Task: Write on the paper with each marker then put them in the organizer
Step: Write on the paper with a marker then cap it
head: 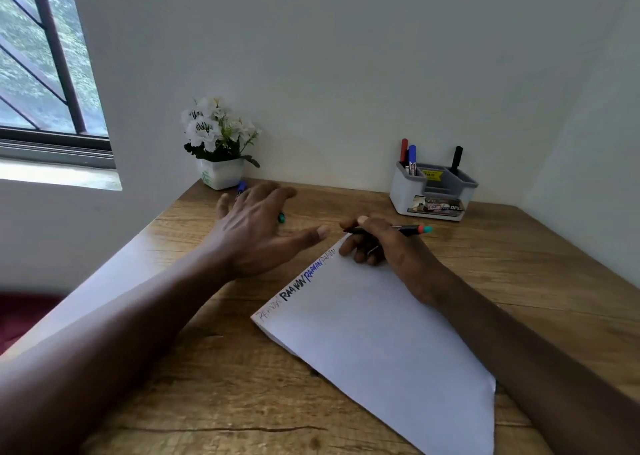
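**Paper [381,333] with four words on it, and a marker in our right hand**

The paper lies at an angle on the wooden table [519,264], near us and right of centre, with one corner pointing away. Four words run along its far left edge: one faint, one black, one blue and one faint again. We judge that each word comes from a different marker.

Our right hand [377,243] rests on the far corner of the sheet, just past the last word. Its fingers are curled round the orange-tipped marker [408,228]. The marker lies nearly level, dark end to the left and coloured end to the right. Held flat like this, it looks finished with and due for storing. We cannot tell whether it is capped.

The organizer [433,191] stands far right against the wall, well apart from the paper. The red marker [404,149] and the blue marker [411,158] stand upright in its left compartment. The black marker [457,158] stands in the right one.

Our left hand [256,226] is stretched out to the far left with its fingers spread and straight, holding nothing. It is over two markers lying on the table near the flower pot [220,174]: the blue-capped marker [241,187] and the teal-ended marker [281,217]. We cannot tell whether the fingers touch either one. We judge the hand is there to fetch the next marker.
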`<state>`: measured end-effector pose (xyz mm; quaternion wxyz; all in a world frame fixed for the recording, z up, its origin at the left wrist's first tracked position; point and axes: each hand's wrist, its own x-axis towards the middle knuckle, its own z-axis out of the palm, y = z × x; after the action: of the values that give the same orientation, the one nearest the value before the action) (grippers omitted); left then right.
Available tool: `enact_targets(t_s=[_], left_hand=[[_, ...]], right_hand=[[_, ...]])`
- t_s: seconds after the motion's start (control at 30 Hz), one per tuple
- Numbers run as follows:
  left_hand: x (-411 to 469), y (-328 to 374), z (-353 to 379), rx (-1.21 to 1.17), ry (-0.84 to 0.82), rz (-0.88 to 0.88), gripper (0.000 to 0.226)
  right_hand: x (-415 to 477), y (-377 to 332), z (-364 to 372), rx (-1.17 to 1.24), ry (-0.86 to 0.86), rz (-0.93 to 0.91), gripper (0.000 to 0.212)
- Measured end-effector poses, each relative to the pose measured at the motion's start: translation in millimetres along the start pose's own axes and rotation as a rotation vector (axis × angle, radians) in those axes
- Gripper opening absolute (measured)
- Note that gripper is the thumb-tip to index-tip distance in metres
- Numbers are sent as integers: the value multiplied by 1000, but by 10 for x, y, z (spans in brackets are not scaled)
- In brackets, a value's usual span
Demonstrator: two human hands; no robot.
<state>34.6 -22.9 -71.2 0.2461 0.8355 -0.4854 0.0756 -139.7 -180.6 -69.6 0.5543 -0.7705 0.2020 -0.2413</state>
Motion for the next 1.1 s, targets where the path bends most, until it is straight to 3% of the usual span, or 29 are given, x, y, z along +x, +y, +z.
enact_targets(t_s=[0.2, 0.33, 0.53, 0.67, 1.1], left_hand=[[-119, 37, 35, 161, -143, -100, 124], [-90, 48, 77, 160, -224, -150, 122], [-41, 8, 114, 124, -266, -191, 131], [-8, 2, 116, 116, -310, -211, 140], [8, 15, 80, 104, -361, -224, 143]], right_hand=[[3, 36, -12, -62, -19, -58, 36], [5, 31, -33, -134, -1, -108, 24], [25, -5, -58, -159, -69, -67, 13], [49, -14, -77, -81, -103, -11, 17], [86, 35, 10, -221, -34, -133, 14]])
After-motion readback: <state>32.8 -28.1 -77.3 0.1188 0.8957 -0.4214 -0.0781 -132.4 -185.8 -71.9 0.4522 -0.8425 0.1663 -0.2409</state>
